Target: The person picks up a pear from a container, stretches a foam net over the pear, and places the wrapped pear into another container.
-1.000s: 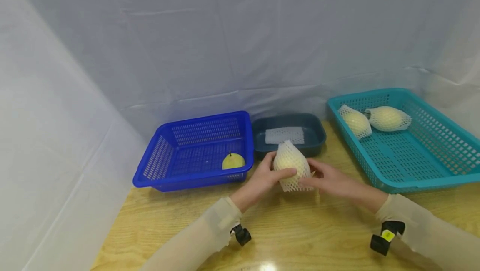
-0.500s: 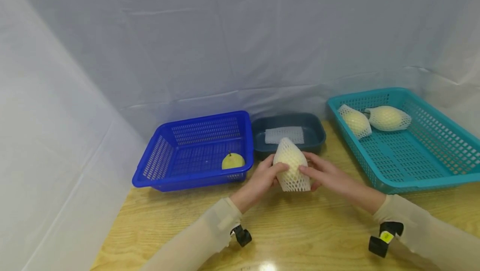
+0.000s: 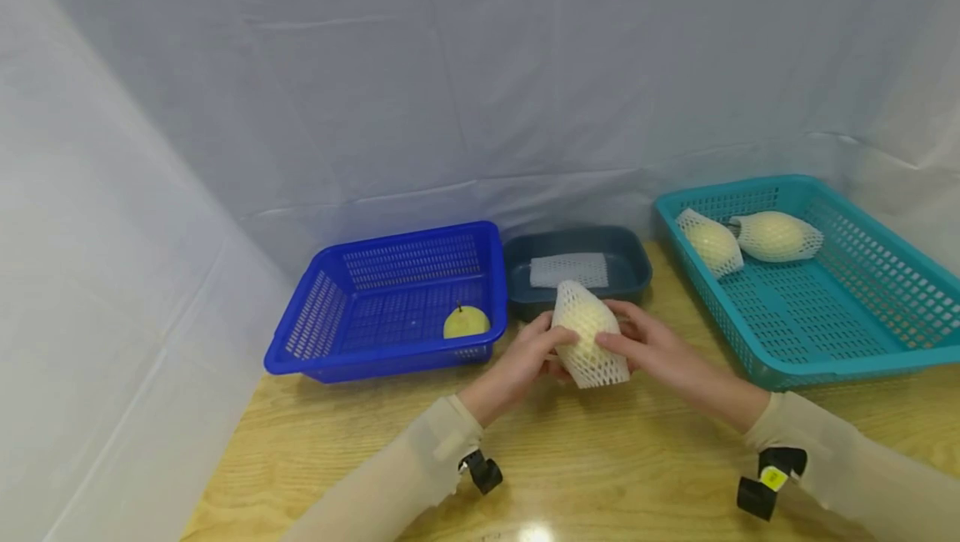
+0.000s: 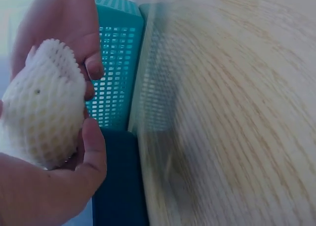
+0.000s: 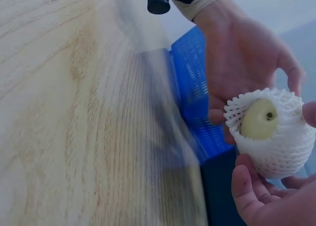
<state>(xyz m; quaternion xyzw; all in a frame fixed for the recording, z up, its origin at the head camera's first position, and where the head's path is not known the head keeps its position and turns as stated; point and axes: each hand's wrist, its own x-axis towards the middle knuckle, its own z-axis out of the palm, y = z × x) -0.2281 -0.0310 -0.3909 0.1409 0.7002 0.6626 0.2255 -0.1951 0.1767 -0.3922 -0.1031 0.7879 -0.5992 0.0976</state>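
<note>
Between both hands, above the table in front of the small dark tray, is a pear in a white foam net (image 3: pixel 587 329). My left hand (image 3: pixel 525 356) grips its left side with the thumb on the near face. From the other side my right hand (image 3: pixel 656 350) holds it, thumb pressed on the net. In the right wrist view the net's end gapes and bares the pear's pale skin (image 5: pixel 259 121) with a dark spot. The dark tray (image 3: pixel 637 275) behind holds a flat white foam net (image 3: pixel 568 270).
On the left, a blue basket (image 3: pixel 382 352) holds a bare yellow pear (image 3: pixel 466 322). A teal basket (image 3: pixel 813 371) on the right contains two netted pears, one left (image 3: pixel 711 245) and one right (image 3: pixel 777 237). The wooden table (image 3: pixel 577 459) meets white sheeting (image 3: pixel 450 108) behind.
Both hands keep hold of the netted pear and turn it slightly; its top now leans left and its lower end has swung right. The right thumb has moved up the net. Baskets and tray are unchanged.
</note>
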